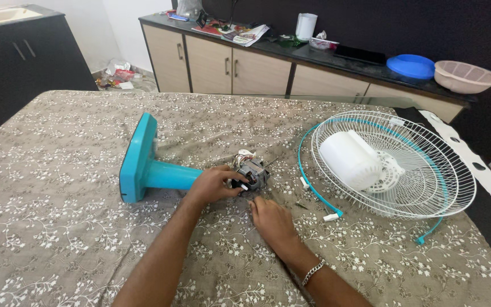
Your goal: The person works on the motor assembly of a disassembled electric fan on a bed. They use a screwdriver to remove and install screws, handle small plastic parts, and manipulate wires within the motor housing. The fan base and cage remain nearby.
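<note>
From the head view, the bare fan motor [252, 173] lies on the table [58, 227] at the end of the teal stand [143, 165]; its thin wires could snag or pull loose if twisted (they look exposed). The left hand [214, 185] clamps the motor, wrist bent; the right hand [271, 219] rests just below it, fingers curled, grip unclear.
</note>
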